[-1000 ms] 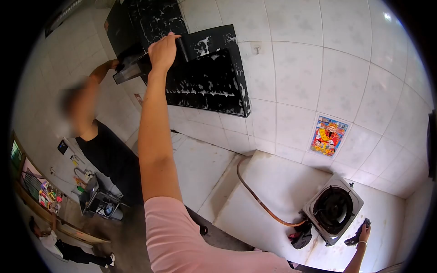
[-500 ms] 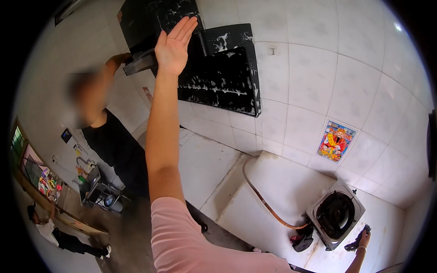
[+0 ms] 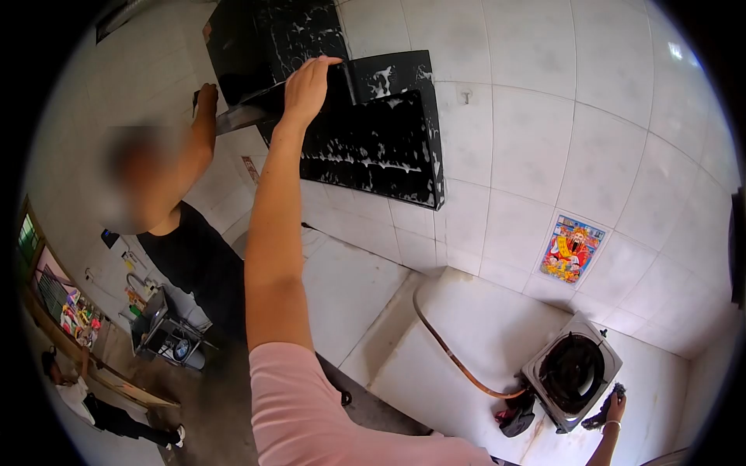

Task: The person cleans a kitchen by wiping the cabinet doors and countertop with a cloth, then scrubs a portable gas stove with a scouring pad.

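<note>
My left hand (image 3: 308,92) is raised on an outstretched arm in a pink sleeve. Its fingers are extended, pointing right, and overlap the black range hood (image 3: 369,136), which is streaked with white foam. Nothing shows in that hand. At the lower right, my right hand (image 3: 616,408) is closed on a dark, crumpled cloth (image 3: 597,419) lying on the white counter. Just left of the cloth stands a gas stove (image 3: 576,371) with a blackened burner.
A brown hose (image 3: 458,357) runs across the counter (image 3: 474,322) to the stove, beside a dark bundle (image 3: 514,418). To the left a person in black (image 3: 198,256) reaches toward the hood. Another person (image 3: 93,404) stands farther back, near a sink (image 3: 159,314). A colourful poster (image 3: 573,248) hangs on the tiles.
My left hand has turned from a raised, facing palm to fingers pointing right, slightly lower. The person in black has moved a hand up from the hood's edge. My right hand barely differs.
</note>
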Demonstrator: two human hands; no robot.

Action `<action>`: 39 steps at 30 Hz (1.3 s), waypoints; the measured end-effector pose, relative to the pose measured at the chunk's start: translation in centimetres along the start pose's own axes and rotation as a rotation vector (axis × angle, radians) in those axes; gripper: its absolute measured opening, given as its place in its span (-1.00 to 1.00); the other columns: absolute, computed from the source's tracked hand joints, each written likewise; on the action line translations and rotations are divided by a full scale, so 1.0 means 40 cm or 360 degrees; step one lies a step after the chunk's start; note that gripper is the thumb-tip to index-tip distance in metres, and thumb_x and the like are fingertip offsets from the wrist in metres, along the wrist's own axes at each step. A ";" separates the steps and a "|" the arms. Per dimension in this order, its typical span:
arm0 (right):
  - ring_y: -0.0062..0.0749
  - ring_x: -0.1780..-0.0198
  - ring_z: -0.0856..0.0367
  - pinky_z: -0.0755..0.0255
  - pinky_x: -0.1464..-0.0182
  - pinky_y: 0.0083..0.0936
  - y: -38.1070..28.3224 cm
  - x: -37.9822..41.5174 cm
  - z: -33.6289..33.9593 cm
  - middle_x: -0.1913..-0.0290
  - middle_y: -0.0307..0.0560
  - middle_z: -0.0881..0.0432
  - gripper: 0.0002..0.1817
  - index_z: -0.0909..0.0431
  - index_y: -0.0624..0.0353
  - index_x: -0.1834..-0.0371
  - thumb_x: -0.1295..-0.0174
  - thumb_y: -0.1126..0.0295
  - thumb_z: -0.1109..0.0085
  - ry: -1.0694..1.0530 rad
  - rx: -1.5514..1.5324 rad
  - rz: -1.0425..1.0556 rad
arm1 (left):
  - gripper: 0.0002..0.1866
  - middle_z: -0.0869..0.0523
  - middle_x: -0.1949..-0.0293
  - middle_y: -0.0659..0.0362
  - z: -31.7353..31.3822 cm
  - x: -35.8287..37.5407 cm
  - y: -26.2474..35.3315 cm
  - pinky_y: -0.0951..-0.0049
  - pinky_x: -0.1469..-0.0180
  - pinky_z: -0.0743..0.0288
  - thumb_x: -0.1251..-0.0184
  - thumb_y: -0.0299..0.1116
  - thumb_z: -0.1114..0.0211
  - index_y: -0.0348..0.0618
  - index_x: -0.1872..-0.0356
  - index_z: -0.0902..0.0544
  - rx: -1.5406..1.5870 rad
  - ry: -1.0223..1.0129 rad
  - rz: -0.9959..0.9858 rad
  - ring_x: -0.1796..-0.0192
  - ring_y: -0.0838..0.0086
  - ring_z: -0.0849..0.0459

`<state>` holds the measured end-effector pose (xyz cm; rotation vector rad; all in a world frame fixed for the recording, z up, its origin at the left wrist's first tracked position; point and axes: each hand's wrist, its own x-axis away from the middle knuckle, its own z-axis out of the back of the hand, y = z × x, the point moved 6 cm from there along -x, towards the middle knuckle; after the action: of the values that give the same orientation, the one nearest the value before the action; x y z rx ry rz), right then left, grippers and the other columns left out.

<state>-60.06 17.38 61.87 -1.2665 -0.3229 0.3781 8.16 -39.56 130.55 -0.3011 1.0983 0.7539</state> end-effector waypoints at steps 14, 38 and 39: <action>-0.54 0.41 -0.47 -0.42 0.37 -0.54 0.071 0.004 0.031 0.37 -0.20 -0.55 -0.64 -0.47 0.24 0.01 -0.29 0.19 -0.16 -0.0001 0.0045 -0.0065 | -0.36 -0.61 -0.18 0.13 0.007 0.012 0.008 0.38 -0.41 -0.12 -0.57 -0.01 0.40 -0.18 -0.08 -0.64 0.0393 -0.0046 -0.0013 -0.30 0.32 -0.46; -0.43 0.04 -0.52 -0.44 -0.02 -0.49 -0.071 0.117 0.082 0.04 -0.13 -0.59 -0.41 -0.40 0.22 -0.26 -0.36 -0.02 0.00 -0.0094 0.0356 -0.0319 | -0.68 -0.61 -0.07 -0.01 -0.122 0.396 -0.143 0.21 -0.32 -0.33 -0.45 -0.28 -0.02 -0.30 -0.05 -0.53 0.3155 -0.0006 0.0883 -0.18 0.22 -0.53; -0.47 0.15 -0.54 -0.50 0.08 -0.48 -0.069 0.087 0.081 0.17 -0.19 -0.61 -0.48 -0.46 0.16 -0.19 -0.33 0.02 -0.11 -0.0176 0.0437 -0.0349 | -0.69 -0.61 -0.08 -0.04 -0.105 0.411 -0.191 0.17 -0.31 -0.36 -0.44 -0.33 -0.04 -0.33 -0.04 -0.54 0.3051 0.0062 0.0892 -0.18 0.19 -0.53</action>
<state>-58.10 21.00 65.48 -0.9327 -0.4825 0.2940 14.45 -40.89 113.09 1.6497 1.4920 -0.0996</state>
